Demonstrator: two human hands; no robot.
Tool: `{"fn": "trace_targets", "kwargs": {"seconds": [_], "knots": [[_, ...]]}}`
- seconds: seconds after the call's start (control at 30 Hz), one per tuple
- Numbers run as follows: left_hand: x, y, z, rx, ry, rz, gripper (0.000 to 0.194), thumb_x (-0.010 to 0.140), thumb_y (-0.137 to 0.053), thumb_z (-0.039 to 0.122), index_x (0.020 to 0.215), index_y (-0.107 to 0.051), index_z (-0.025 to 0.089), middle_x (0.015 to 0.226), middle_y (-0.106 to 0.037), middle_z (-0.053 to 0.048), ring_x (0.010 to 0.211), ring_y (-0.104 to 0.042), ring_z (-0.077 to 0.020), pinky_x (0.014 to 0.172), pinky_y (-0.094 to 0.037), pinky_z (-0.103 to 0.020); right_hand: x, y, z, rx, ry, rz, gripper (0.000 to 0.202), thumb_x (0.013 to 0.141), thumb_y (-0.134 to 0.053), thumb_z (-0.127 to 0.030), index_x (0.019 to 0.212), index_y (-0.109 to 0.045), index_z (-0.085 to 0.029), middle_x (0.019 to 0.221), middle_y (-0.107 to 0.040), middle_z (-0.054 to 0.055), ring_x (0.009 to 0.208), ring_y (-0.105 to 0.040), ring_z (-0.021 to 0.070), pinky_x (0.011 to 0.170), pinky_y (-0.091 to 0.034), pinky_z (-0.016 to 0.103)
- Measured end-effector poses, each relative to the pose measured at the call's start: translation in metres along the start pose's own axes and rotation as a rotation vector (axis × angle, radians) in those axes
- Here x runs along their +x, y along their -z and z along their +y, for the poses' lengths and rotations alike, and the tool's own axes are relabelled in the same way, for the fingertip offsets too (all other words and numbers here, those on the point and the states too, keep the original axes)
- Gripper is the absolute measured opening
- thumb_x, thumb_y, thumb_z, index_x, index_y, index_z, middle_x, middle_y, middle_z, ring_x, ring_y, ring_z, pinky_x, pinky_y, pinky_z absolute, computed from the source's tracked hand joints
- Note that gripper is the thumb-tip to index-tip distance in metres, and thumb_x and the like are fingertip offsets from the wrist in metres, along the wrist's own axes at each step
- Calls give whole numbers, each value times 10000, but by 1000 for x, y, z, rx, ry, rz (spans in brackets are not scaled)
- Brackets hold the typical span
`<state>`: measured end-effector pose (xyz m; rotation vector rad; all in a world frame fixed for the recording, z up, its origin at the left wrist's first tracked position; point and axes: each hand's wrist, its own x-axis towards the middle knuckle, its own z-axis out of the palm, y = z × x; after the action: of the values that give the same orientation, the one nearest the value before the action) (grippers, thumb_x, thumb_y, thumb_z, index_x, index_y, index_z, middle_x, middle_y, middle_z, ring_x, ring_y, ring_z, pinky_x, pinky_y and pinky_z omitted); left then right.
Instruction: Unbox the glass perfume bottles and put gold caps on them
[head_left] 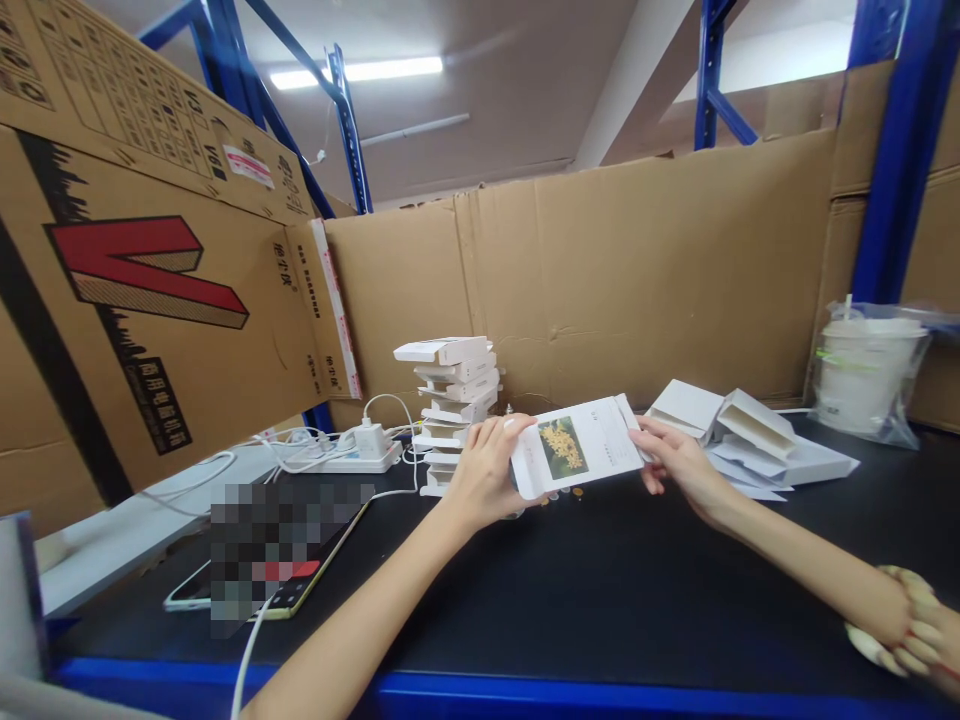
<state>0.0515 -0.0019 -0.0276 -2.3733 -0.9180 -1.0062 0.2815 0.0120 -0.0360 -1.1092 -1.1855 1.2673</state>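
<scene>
A flat white carton (606, 447) with a picture of yellow flowers is held up above the black table (585, 600). My left hand (489, 462) grips its left end, thumb along the top edge. At the right end, the fingers of my right hand (679, 462) close on the carton's end flap. Just behind my left hand rises a stack of similar white cartons (459, 385), several with their ends unfolded. Beyond my right hand lie more white cartons (757, 425), some showing hollow ends. A few small round items (566, 494) lie on the table below the held carton.
A phone or tablet (300, 600) lies at the left with a white cable across it. Behind it is a power strip (360, 458) with a plugged-in charger. Cardboard (637, 270) walls the back, and a bagged white cup (866, 375) stands far right.
</scene>
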Motion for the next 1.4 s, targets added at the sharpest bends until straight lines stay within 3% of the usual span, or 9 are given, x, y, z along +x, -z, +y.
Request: {"fn": "trace_targets", "kwargs": {"seconds": [0.23, 0.5, 0.67, 0.83, 0.97, 1.07, 1.17, 1.27, 1.4], "knots": [[1, 0, 3, -56, 50, 25, 751, 578, -737, 414, 1160, -334, 165, 1024, -556, -98, 906, -504, -239, 764, -386, -342, 0, -2, -3, 149, -78, 94, 100, 709, -502, -267, 702, -516, -168, 471, -485, -50, 268, -353, 47, 281, -274, 169], [-1, -1, 1, -99, 9, 51, 553, 700, -647, 371, 1125, -349, 179, 944, -555, -82, 818, -509, -203, 695, -400, -308, -2, -4, -5, 203, -190, 55, 262, 870, -346, -196, 648, -476, -147, 471, -489, -26, 281, -338, 40, 282, -274, 147], [-1, 0, -3, -43, -82, 75, 483, 760, -568, 427, 1106, -348, 172, 1095, -529, -154, 994, -521, -248, 761, -405, -336, 3, 0, -1, 146, -204, 38, 228, 886, -344, -241, 734, -488, -152, 490, -510, -29, 281, -387, 52, 299, -293, 153], [0, 8, -7, 111, -116, 208, 381, 814, -513, 352, 1105, -348, 170, 1092, -525, -171, 1056, -512, -254, 753, -397, -331, 8, 12, 1, 34, -133, 53, 260, 871, -313, -253, 966, -539, -167, 611, -610, 4, 305, -431, 53, 328, -324, 157], [3, 17, -10, 297, -74, 370, 373, 793, -541, 282, 1097, -344, 198, 1080, -532, -141, 1023, -523, -252, 739, -375, -334, 15, 22, 7, -40, -55, 48, 292, 846, -324, -295, 973, -549, -159, 574, -595, 0, 312, -443, 59, 331, -331, 158], [15, 29, -14, 410, 54, 557, 476, 736, -622, 342, 1095, -337, 215, 1065, -528, -125, 995, -518, -264, 749, -368, -353, 20, 25, 14, -31, -49, 19, 307, 833, -348, -328, 966, -560, -151, 535, -577, -4, 300, -438, 62, 314, -317, 157], [37, 46, -19, 422, 289, 674, 526, 695, -650, 390, 1082, -344, 208, 1074, -508, -123, 984, -504, -270, 790, -375, -388, 24, 27, 18, -34, -42, -9, 314, 830, -366, -348, 959, -572, -150, 528, -576, -2, 294, -436, 60, 303, -313, 153], [62, 64, -29, 301, 555, 516, 556, 653, -664, 387, 1084, -371, 194, 1111, -502, -113, 1007, -484, -279, 857, -358, -430, 24, 29, 17, -48, -55, -27, 289, 836, -378, -330, 939, -581, -154, 536, -584, 0, 292, -435, 54, 300, -315, 147], [82, 77, -42, 237, 843, 411, 562, 601, -691, 355, 1060, -408, 198, 1094, -527, -86, 1043, -464, -292, 925, -317, -470, 20, 30, 13, -57, -89, -33, 251, 856, -354, -256, 886, -582, -157, 527, -581, -8, 287, -429, 42, 299, -313, 132]]}}
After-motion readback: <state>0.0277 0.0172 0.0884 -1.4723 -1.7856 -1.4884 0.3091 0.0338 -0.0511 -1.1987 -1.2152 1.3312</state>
